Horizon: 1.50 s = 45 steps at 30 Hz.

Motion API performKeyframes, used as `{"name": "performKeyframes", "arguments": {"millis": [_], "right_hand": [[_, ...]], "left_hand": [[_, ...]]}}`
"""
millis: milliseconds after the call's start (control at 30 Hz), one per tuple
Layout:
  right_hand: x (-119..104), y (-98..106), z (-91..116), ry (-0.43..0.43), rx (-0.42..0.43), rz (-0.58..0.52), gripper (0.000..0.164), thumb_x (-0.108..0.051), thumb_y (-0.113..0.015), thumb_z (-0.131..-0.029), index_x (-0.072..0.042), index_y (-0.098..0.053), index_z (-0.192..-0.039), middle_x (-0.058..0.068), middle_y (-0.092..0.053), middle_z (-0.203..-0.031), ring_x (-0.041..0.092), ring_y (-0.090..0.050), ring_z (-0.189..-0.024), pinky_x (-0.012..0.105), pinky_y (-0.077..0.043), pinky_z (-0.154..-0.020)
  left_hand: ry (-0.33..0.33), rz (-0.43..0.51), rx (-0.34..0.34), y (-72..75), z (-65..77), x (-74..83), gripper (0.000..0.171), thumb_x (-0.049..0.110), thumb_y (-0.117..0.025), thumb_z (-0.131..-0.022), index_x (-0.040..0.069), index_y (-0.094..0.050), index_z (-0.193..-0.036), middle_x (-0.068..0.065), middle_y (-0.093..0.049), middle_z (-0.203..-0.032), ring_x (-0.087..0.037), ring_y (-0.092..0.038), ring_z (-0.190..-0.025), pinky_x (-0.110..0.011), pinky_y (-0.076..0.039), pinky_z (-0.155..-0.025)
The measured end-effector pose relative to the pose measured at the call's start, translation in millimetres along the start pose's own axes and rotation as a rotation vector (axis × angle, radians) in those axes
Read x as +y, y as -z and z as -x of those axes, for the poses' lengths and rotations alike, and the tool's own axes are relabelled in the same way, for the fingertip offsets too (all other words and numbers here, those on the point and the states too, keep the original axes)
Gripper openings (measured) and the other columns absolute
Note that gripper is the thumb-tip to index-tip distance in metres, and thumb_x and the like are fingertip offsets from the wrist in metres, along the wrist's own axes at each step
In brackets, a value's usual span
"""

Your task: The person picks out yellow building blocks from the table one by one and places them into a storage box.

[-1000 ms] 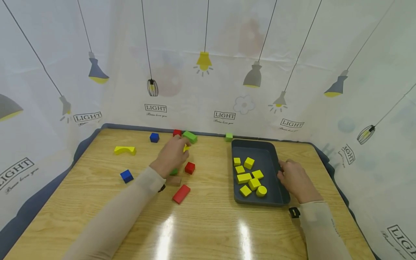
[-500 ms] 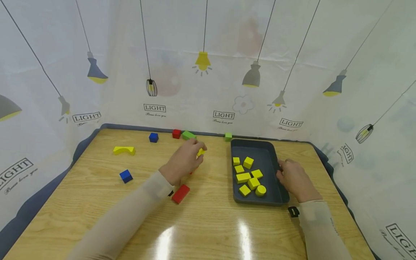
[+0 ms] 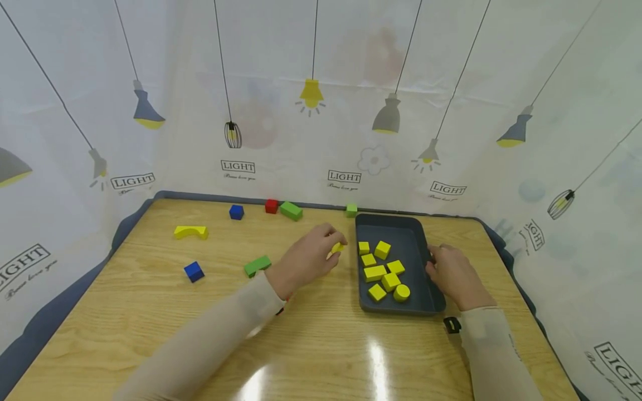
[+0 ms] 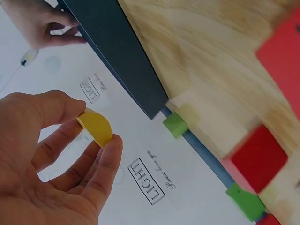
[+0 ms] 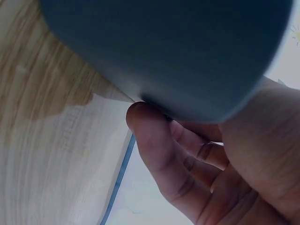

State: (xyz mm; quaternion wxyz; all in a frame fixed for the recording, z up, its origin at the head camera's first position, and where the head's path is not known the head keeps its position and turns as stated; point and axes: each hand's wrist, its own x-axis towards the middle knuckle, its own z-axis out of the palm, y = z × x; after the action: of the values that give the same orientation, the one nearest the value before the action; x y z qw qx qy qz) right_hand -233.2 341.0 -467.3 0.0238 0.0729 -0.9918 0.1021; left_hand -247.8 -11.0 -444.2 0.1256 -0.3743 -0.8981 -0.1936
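Note:
In the head view my left hand (image 3: 305, 257) is over the table just left of the dark grey tray (image 3: 393, 230). It pinches a yellow half-round block (image 4: 97, 127) between thumb and fingertips, seen clearly in the left wrist view. Several yellow blocks (image 3: 374, 273), including a cylinder (image 3: 401, 293), lie inside the tray. My right hand (image 3: 457, 277) grips the tray's right side. Up close in the right wrist view, its fingers (image 5: 154, 136) curl against the underside of the tray wall (image 5: 187, 61); the thumb's contact is hidden there.
A yellow arch block (image 3: 191, 231) and blue cubes (image 3: 194, 272) lie at the left of the wooden table (image 3: 321, 345). Red (image 3: 271, 206) and green blocks (image 3: 291, 210) stand along the back edge, below a printed cloth. One green block (image 3: 257, 266) lies by my left wrist.
My left hand has carried the yellow half-round block rightward from among the loose blocks toward the tray, uncovering the green block behind it. The right hand and the tray stay in place.

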Motion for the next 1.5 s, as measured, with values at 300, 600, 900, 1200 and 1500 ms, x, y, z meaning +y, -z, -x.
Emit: {"name": "performKeyframes", "arguments": {"millis": [300,600,900,1200,1500], "right_hand": [[1,-1,1,0.017,0.008,-0.009,0.048,-0.007,-0.069,-0.092,0.012,-0.054,-0.133,0.020,-0.062,-0.098,0.028,-0.062,-0.080,0.042,-0.056,-0.066],[1,-1,0,0.031,0.009,-0.001,0.048,-0.008,-0.070,-0.092,0.012,-0.055,-0.133,0.021,-0.062,-0.098,0.029,-0.063,-0.080,0.042,-0.056,-0.065],[2,1,0,0.063,0.028,0.004,0.046,-0.008,-0.071,-0.091,0.012,-0.057,-0.130,0.018,-0.063,-0.093,0.026,-0.062,-0.075,0.041,-0.055,-0.062],[5,3,1,0.067,0.005,-0.026,0.046,-0.006,-0.069,-0.092,0.013,-0.055,-0.132,0.019,-0.062,-0.094,0.026,-0.061,-0.074,0.040,-0.054,-0.061],[3,5,2,0.066,0.000,-0.020,0.047,-0.006,-0.068,-0.092,0.013,-0.054,-0.133,0.018,-0.062,-0.093,0.025,-0.060,-0.072,0.038,-0.053,-0.059]], "left_hand": [[-0.065,0.026,-0.054,-13.9,-3.6,30.1,0.028,0.020,-0.073,-0.093,0.017,-0.066,-0.120,0.001,-0.053,-0.116,-0.009,-0.049,-0.097,-0.017,-0.050,-0.081],[-0.153,0.055,-0.095,-36.8,-15.0,63.1,0.029,0.017,-0.073,-0.092,0.016,-0.066,-0.121,0.000,-0.055,-0.117,-0.009,-0.051,-0.099,-0.014,-0.047,-0.084],[-0.245,0.011,-0.111,-58.3,-32.1,98.4,0.027,0.021,-0.068,-0.094,0.019,-0.066,-0.121,0.001,-0.054,-0.114,-0.006,-0.049,-0.091,-0.010,-0.044,-0.070],[-0.250,-0.028,-0.173,-82.9,-50.7,124.5,0.027,0.025,-0.067,-0.097,0.024,-0.065,-0.124,0.006,-0.053,-0.110,-0.005,-0.046,-0.090,-0.010,-0.042,-0.070],[-0.189,-0.063,-0.188,-82.3,-50.8,132.5,0.028,0.027,-0.066,-0.098,0.025,-0.065,-0.126,0.007,-0.055,-0.116,-0.007,-0.046,-0.094,-0.012,-0.044,-0.072]]}}
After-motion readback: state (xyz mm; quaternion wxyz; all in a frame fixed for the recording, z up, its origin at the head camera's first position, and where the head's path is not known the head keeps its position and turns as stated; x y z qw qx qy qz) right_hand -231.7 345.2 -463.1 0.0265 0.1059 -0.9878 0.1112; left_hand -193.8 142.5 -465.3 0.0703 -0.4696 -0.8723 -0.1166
